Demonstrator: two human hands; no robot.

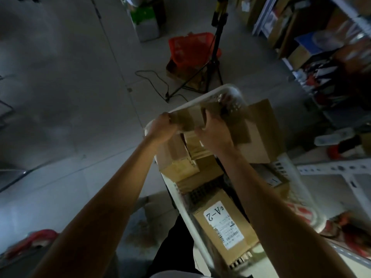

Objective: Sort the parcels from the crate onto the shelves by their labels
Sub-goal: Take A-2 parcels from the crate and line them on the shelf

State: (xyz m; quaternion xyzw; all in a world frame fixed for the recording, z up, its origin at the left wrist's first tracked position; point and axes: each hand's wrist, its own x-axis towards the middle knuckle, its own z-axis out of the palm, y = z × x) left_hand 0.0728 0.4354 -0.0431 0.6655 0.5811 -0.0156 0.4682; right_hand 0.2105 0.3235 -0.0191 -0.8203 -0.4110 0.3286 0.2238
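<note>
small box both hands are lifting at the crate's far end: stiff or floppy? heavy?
Probably stiff: the small cardboard parcel keeps flat faces and square edges between the left hand and right hand. Likely light, since fingertips alone pinch it. The taped faces may be slightly slick.

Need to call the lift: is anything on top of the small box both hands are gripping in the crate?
Nothing visible lies over the small box. The left hand and right hand hold it at the crate far end, above the other parcels.

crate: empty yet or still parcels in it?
Not empty. The crate holds several cardboard parcels, one labelled A-2 near the body. Both hands, left and right, grip a small box at the far end.
</note>
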